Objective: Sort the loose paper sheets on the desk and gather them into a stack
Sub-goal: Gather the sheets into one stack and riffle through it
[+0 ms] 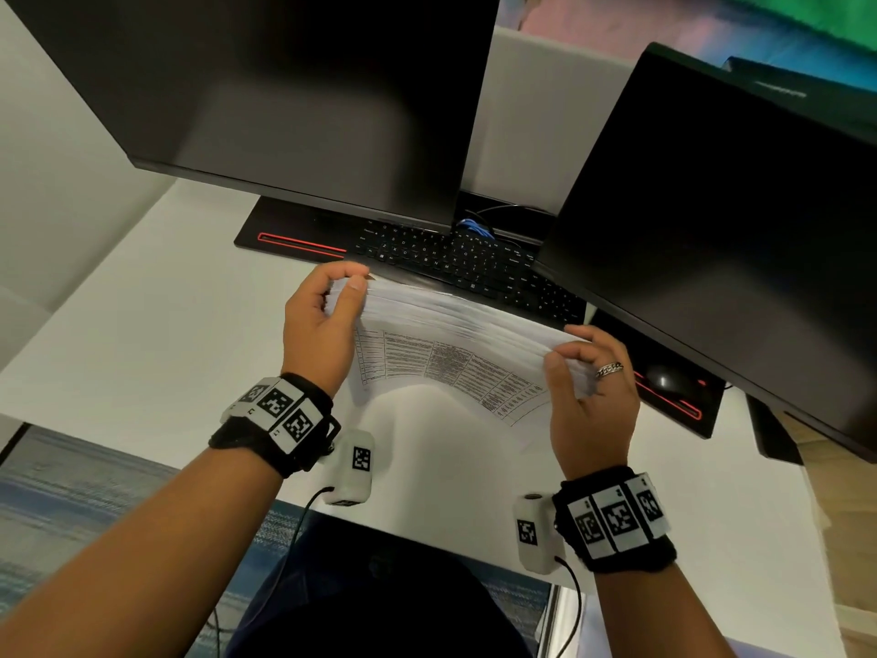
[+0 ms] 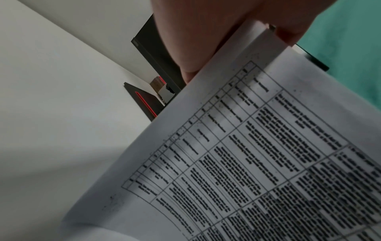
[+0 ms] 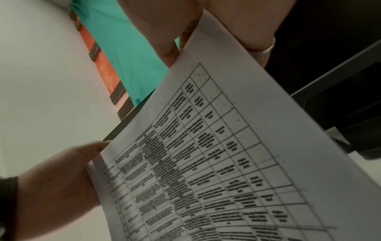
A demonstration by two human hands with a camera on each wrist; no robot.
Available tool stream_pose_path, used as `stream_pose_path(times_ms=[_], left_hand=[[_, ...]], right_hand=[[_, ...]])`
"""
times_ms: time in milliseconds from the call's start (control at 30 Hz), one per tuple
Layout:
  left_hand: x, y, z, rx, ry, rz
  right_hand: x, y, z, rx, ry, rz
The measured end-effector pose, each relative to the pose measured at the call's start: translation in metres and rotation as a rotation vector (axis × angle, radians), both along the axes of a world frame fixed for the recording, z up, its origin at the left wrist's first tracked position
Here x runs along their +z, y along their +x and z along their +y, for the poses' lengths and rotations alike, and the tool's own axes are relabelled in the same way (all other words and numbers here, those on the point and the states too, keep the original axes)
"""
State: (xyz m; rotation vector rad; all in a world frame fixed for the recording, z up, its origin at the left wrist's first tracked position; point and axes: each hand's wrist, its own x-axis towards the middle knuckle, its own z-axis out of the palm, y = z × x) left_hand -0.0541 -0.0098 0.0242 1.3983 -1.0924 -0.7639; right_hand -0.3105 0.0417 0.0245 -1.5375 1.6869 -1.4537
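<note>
White bench (image 1: 142, 296) carrying two dark monitors (image 1: 294, 102) and a keyboard (image 1: 455, 258) beyond the fingers. Between both hands, a paper stack (image 1: 455, 320) stands on its long edge, probably to square the sheets; its front sheet, a printed table, bows out below the fingers. Left hand (image 1: 318, 325) and right hand (image 1: 588, 396) each clasp one end, thumb in front, fingers (image 1: 581, 337) curled narrowly behind.

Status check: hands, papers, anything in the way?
Left hand and right hand each grip one end of the paper stack. Stack held above the desk, printed table facing down. Keyboard just behind; nothing blocking.
</note>
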Motion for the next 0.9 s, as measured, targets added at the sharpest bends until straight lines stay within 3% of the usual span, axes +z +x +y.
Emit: stream_pose_path(times_ms=[267,500,767,900], left_hand=[[0.0016,-0.0039,-0.0022,0.027,0.008,-0.016],[-0.0004,-0.005,-0.0048,0.032,0.045,-0.005],[0.0074,-0.0059,-0.0041,0.032,0.031,-0.019],[0.0078,-0.0068,-0.0061,0.064,0.052,-0.006]], right_hand=[[0.0021,-0.0008,-0.0005,-0.017,0.069,-0.008],[0.0044,0.0028,-0.0025,-0.066,0.021,-0.13],[0.0036,0.0034,-0.0006,-0.037,-0.001,-0.045],[0.0046,0.0043,-0.0008,-0.121,0.068,-0.168]])
